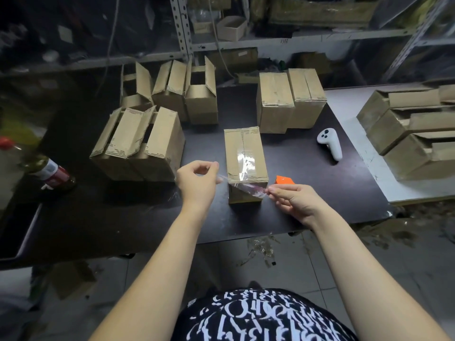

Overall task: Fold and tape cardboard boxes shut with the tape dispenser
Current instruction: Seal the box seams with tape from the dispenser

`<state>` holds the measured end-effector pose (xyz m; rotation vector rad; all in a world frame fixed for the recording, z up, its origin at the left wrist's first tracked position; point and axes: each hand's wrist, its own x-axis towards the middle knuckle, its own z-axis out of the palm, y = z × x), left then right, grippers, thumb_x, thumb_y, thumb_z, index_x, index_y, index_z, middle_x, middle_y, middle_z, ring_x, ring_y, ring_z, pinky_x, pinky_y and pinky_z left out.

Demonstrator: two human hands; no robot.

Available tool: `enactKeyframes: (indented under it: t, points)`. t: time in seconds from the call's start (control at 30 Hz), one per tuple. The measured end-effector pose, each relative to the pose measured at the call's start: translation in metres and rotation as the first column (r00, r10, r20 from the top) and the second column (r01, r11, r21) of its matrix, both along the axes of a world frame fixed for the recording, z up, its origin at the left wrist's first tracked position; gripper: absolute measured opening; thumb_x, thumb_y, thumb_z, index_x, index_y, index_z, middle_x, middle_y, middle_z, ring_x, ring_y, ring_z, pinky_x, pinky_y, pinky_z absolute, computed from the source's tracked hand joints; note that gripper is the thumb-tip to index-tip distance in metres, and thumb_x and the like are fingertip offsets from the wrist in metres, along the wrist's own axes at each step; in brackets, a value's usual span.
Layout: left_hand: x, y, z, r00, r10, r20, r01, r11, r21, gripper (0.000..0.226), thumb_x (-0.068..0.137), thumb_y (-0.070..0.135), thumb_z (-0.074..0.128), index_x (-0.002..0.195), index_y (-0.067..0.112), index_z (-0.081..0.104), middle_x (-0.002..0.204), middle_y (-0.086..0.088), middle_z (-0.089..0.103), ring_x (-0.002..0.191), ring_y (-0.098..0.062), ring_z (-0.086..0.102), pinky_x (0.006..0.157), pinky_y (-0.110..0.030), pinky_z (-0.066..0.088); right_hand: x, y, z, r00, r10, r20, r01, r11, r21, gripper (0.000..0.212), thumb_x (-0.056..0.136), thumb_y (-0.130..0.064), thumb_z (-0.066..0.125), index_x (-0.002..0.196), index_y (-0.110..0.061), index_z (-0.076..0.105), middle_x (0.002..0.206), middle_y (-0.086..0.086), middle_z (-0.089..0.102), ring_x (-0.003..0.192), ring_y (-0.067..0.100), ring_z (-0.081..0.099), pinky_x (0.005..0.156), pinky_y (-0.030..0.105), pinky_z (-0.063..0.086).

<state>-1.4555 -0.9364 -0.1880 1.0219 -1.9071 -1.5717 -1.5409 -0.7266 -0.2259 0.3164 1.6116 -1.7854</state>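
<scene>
Centrally on the dark table [307,212] stands a closed cardboard box [246,153], with glossy clear tape along its top seam. The left hand [198,180] and right hand [293,199] each pinch one end of a crumpled tape strip [242,187] stretched across the box's near end. An orange object [284,180] lies just beside it. Open-flapped boxes [138,143], a white controller [330,143] and metal shelving [183,28] surround it.

Closed brown box [246,153] stands on the dark table [147,212], clear tape [243,163] along its top seam
</scene>
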Motion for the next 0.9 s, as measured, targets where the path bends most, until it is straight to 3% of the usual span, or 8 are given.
enactKeyframes:
  t: [0.13,0.27,0.47,0.6,0.9]
  points:
    - [-0.001,-0.005,-0.010,1.000,-0.006,-0.013,0.005,0.995,-0.104,0.010,0.089,0.022,0.078,0.082,0.015,0.080,0.072,0.007,0.073,0.071,-0.005,0.069,0.064,-0.013,0.050,-0.006,0.002,0.004,0.999,-0.038,-0.028,0.039,0.999,0.029,0.015,0.084,-0.006,0.081,0.097,-0.002,0.078,0.088,0.007,0.079,0.074,0.008,0.074,0.064,0.016,0.056]
    - [-0.001,0.007,-0.026,0.999,0.045,-0.012,-0.045,0.999,-0.009,0.009,0.087,0.022,0.080,0.079,0.022,0.079,0.072,0.010,0.074,0.071,-0.002,0.069,0.069,-0.018,0.057,-0.013,0.001,-0.001,0.990,-0.135,-0.030,0.136,0.990,0.031,0.014,0.087,-0.009,0.080,0.100,-0.005,0.076,0.082,0.003,0.077,0.067,0.007,0.071,0.061,0.014,0.053]
    - [-0.003,0.019,-0.047,0.985,0.172,0.023,-0.173,0.969,0.174,0.015,0.084,0.018,0.082,0.071,0.020,0.077,0.068,0.007,0.073,0.068,-0.007,0.066,0.068,-0.023,0.055,-0.021,-0.006,-0.002,0.974,-0.134,-0.184,0.164,0.973,0.161,0.013,0.089,-0.012,0.079,0.099,-0.003,0.077,0.080,0.006,0.076,0.069,0.011,0.070,0.054,0.013,0.048]
    - [-0.005,0.019,-0.049,0.979,0.203,0.031,-0.205,0.959,0.196,0.013,0.080,0.017,0.085,0.070,0.019,0.077,0.066,0.008,0.073,0.064,-0.005,0.065,0.062,-0.017,0.051,-0.026,-0.009,0.004,0.964,-0.136,-0.230,0.181,0.966,0.187,0.018,0.087,-0.008,0.081,0.100,0.004,0.076,0.083,0.017,0.073,0.070,0.022,0.067,0.050,0.015,0.049]
    - [-0.008,0.014,-0.059,0.980,0.191,0.054,-0.198,0.958,0.206,0.013,0.077,0.020,0.089,0.073,0.014,0.079,0.067,0.003,0.073,0.061,-0.004,0.064,0.056,-0.012,0.048,-0.039,-0.008,0.005,0.967,-0.017,-0.253,0.103,0.938,0.330,0.011,0.086,-0.018,0.083,0.094,-0.010,0.080,0.088,0.008,0.077,0.083,0.019,0.072,0.052,0.017,0.048]
